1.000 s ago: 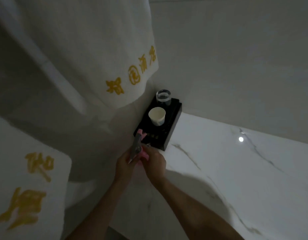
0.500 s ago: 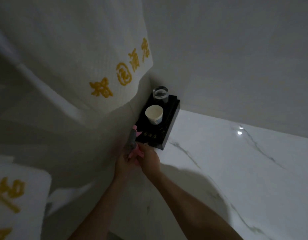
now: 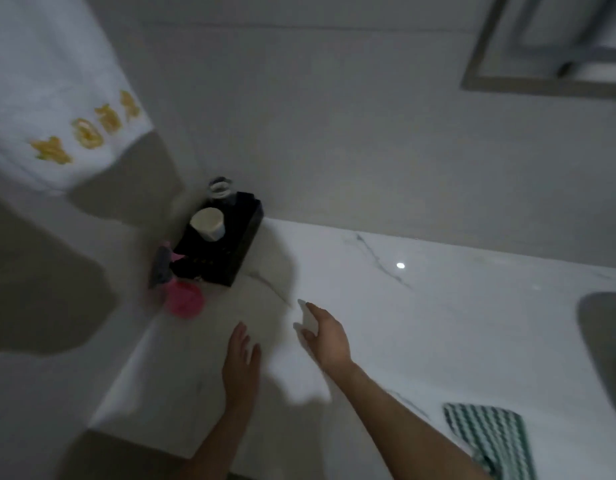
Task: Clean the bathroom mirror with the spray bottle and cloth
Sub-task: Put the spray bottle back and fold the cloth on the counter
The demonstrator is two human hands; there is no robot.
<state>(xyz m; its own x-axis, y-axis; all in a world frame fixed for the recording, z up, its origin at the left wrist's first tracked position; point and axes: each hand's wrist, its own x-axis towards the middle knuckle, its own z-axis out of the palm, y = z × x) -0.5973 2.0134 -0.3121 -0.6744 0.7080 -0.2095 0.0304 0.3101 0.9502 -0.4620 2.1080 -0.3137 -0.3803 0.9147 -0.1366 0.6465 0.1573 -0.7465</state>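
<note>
Hands hang over the white stone counter point(image 3: 438, 306), and neither one holds a thing. There is only the one view, from the head, and it is dim and a bit blurry. The black tray point(image 3: 227, 251) in the corner is my landmark. The spray bottle point(image 3: 176, 285), pink with a grey top, stands just in front of the tray on its left side, touching it or nearly so; I cannot tell which. Nobody is holding it. The left hand point(image 3: 239, 362) is well in front of the tray with its fingers straight and spread a little, empty. The right hand point(image 3: 322, 336) is in front of the tray and off to the right, fingers loose and pointing forward, empty too. The cloth point(image 3: 486, 441), striped green and white, lies far to the right of the tray, near the front edge of the counter, and no hand touches it. On the tray sit a white cup point(image 3: 208, 223) and a clear glass point(image 3: 220, 188) behind it. A white towel point(image 3: 57, 98) with gold letters hangs up to the left of the tray. A framed corner point(image 3: 542, 83) that may be the mirror shows high up to the right of the tray. I think the bottle is parked and the cloth is not picked up yet. I cannot tell if the mirror has been sprayed or wiped.
</note>
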